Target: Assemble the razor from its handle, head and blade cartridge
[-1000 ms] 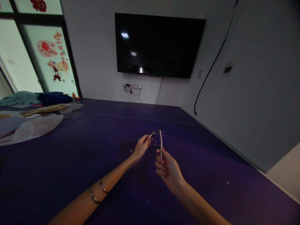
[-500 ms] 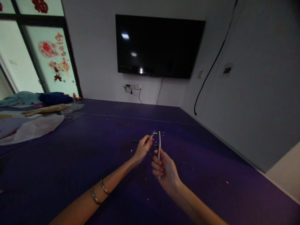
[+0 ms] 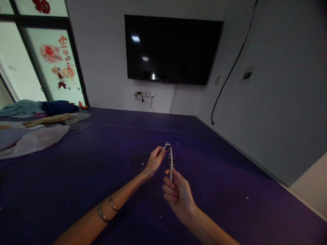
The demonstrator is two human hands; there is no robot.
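Note:
My left hand [image 3: 154, 160] pinches the handle of a small silver razor-like tool [image 3: 166, 145], its head pointing away from me and to the right; it is too small to name surely. In my closed right hand [image 3: 178, 192] stands a thin pale brush, like a toothbrush [image 3: 171, 166], held nearly upright. Its dark bristle end is at the top, facing the silver tool's head; the two touch or nearly touch. Behind the brush handle, a small dark object [image 3: 174, 161] lies on the purple surface [image 3: 114, 170], partly covered.
A thin dark green stick [image 3: 146, 153] lies left of my hands, with small white bits scattered around. Clear plastic sheeting [image 3: 43, 137] and folded cloths [image 3: 60, 107] lie far left. A black cable [image 3: 228, 76] hangs along the right wall. A television [image 3: 173, 51] hangs ahead.
My right hand has drawn the brush slightly left and toward me, bringing its top end to the silver tool's head. More of the dark object shows. My left hand has barely moved.

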